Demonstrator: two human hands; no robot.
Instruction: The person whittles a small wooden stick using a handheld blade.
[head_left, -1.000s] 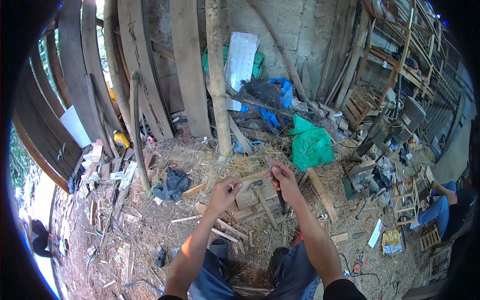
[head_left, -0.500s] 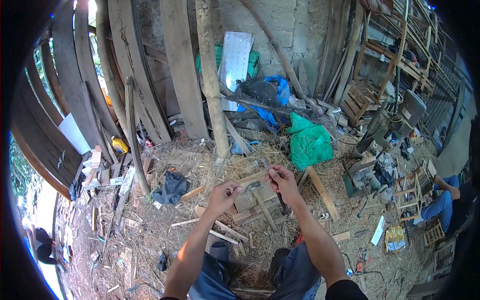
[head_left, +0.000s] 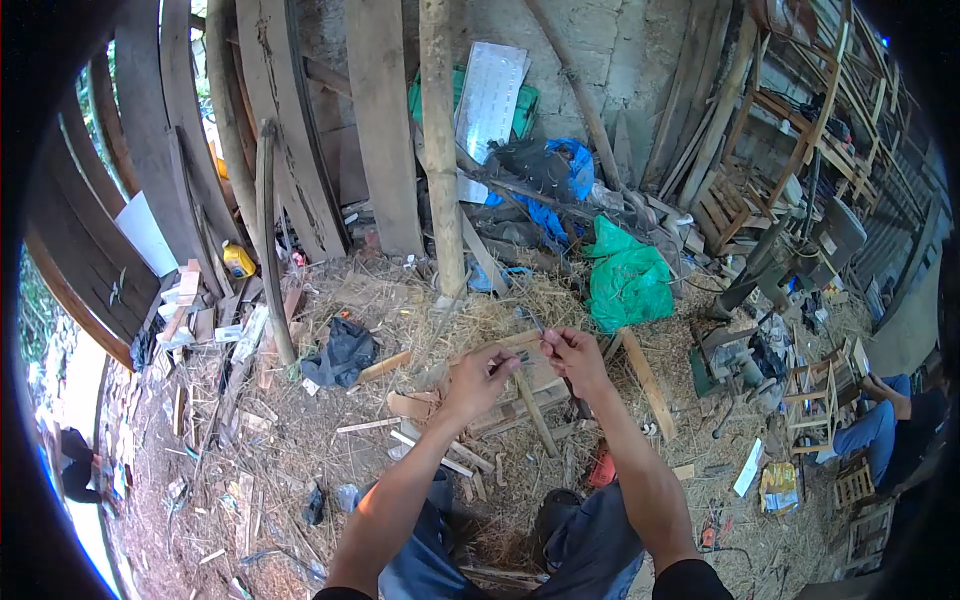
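Note:
Near the middle of the view, my left hand (head_left: 480,383) has thumb and forefinger curled together; whatever may lie between them is too small to name. To its right, my right hand (head_left: 577,361) is closed around a thin, dark pointed tool (head_left: 539,323), whose tip sticks out above the fingers. The two hands are apart, with a small gap between them. Below them a wooden stick (head_left: 537,415) lies over pieces of board (head_left: 513,408) on the straw-covered ground.
A green plastic bag (head_left: 630,283) lies ahead, right of a wooden post (head_left: 442,200). A black bag (head_left: 343,352) is on the left. A person in blue trousers (head_left: 868,436) sits at the far right beside a small wooden frame (head_left: 812,408).
My left hand has moved right and slightly up, closer to my right hand. My right hand stays nearly where it was, still around the tool. The camera view has shifted slightly.

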